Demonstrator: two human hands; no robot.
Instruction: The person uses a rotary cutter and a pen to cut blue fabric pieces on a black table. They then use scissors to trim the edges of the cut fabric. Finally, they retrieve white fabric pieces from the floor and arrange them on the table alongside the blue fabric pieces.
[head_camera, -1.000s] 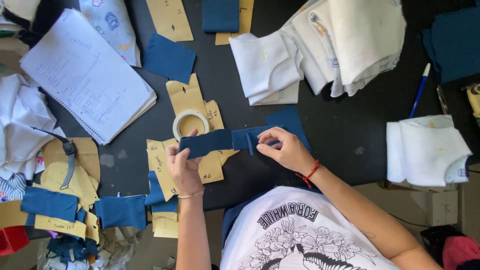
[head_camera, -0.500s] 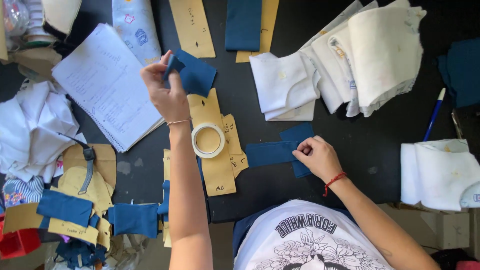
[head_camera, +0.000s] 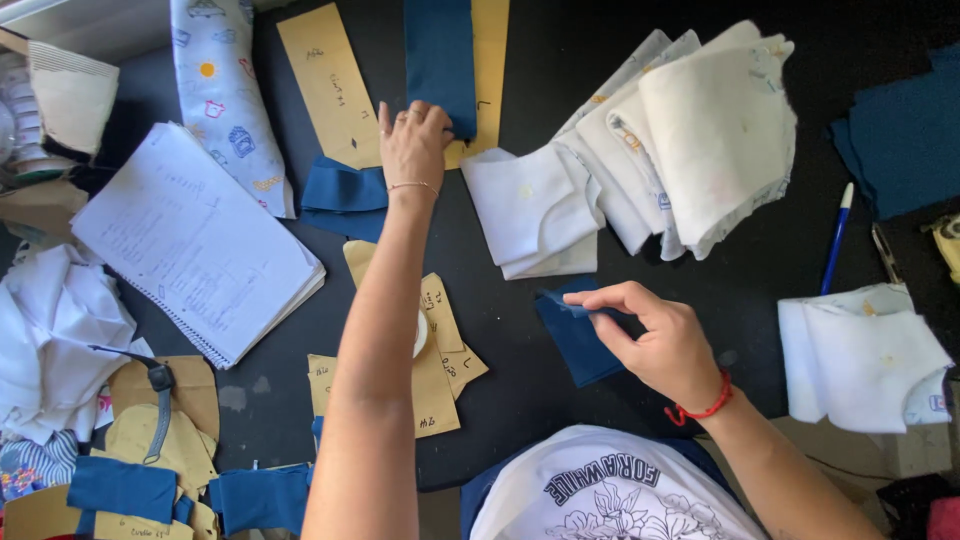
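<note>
My left hand (head_camera: 415, 140) reaches to the far side of the black table (head_camera: 500, 380). Its fingers curl on the lower corner of a long blue fabric strip (head_camera: 440, 55) that lies on a brown paper pattern (head_camera: 492, 60). A folded blue fabric piece (head_camera: 340, 195) lies just below that hand, beside my wrist. Nearer to me, my right hand (head_camera: 660, 345) pinches the upper edge of a small dark blue fabric piece (head_camera: 572, 345) that rests on the table.
A fanned stack of white fabric pieces (head_camera: 650, 140) lies at the back right, and a spiral notebook (head_camera: 195, 240) on the left. There are also a blue pen (head_camera: 836, 240), folded white fabric (head_camera: 860, 360), brown paper patterns (head_camera: 435, 385), a tape roll (head_camera: 423, 335) and printed fabric (head_camera: 225, 100).
My left hand carried a blue piece away from me, set it down by the patterns and moved right to the long blue strip. My right hand lifted the edge of its blue piece.
</note>
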